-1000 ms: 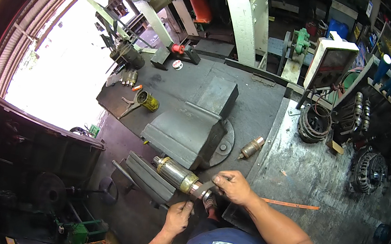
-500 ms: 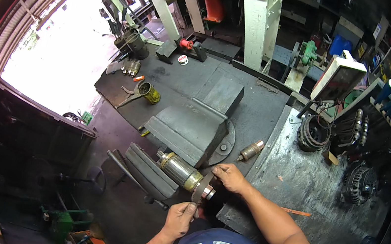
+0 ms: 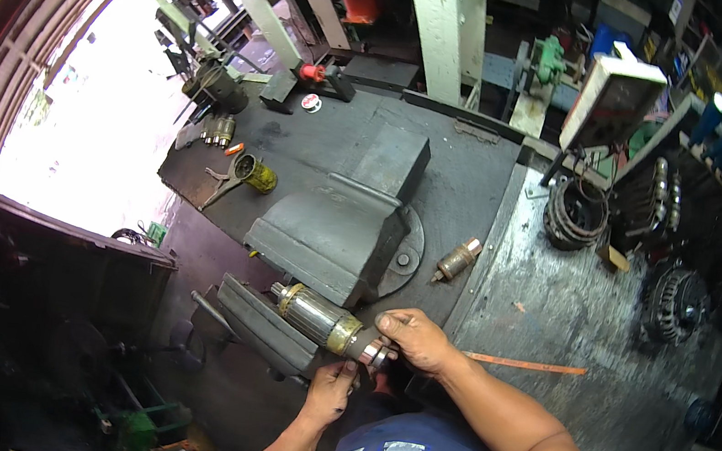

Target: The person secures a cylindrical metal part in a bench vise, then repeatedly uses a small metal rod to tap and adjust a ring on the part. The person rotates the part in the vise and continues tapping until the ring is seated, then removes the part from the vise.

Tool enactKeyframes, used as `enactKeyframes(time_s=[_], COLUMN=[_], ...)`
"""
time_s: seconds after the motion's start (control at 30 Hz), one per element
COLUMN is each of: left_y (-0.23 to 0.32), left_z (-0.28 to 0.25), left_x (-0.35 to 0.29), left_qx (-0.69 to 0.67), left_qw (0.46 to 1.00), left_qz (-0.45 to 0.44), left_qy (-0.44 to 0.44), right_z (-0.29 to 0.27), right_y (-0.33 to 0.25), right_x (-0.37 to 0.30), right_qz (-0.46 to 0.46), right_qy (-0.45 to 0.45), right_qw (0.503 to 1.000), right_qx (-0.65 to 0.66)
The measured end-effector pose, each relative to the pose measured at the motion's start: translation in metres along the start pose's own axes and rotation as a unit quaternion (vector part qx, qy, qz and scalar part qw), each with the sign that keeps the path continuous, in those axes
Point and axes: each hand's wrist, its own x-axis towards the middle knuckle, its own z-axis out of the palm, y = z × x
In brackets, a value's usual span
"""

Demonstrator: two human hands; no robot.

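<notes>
A motor armature [image 3: 316, 318] with a copper commutator [image 3: 374, 354] lies between the jaws of the bench vise [image 3: 322, 239]. A dark abrasive strip [image 3: 362, 344] loops over the commutator end. My right hand [image 3: 419, 337] pinches its upper end, on the vise's right side. Lower down, my left hand [image 3: 330, 394] is closed just below the commutator, at the strip's lower end; that end is mostly hidden by the fingers. A smaller armature [image 3: 458, 259] rests on the bench to the right of the vise.
At the bench's left are a yellow can [image 3: 257, 174], pliers [image 3: 219, 187] and small armatures [image 3: 218, 130]. An orange strip [image 3: 535, 365] lies on the metal-topped table at right, with a ring-shaped stator [image 3: 576, 214] and an alternator [image 3: 675, 305]. The vise handle [image 3: 215, 314] sticks out at left.
My left hand has risen slightly toward the commutator, and my right hand sits a little lower and nearer it. The strip has shifted along. The whole view has moved somewhat.
</notes>
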Motion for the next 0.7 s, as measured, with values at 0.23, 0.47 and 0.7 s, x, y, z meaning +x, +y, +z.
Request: enactKeyframes(time_s=[0.23, 0.47, 0.7], left_y=[0.016, 0.029, 0.027], left_z=[0.001, -0.004, -0.006], left_x=[-0.015, -0.015, -0.018], left_qx=[-0.242, -0.111, -0.017], left_qw=[0.964, 0.99, 0.997], left_qz=[0.084, 0.067, -0.073], left_qy=[-0.072, -0.049, -0.019], right_z=[0.0, -0.004, -0.002], right_y=[0.012, 0.036, 0.025], right_x=[0.002, -0.002, -0.005], right_qz=[0.082, 0.06, -0.059], right_qy=[0.018, 0.007, 0.007], right_qw=[0.996, 0.998, 0.998], right_qx=[-0.018, 0.015, -0.037])
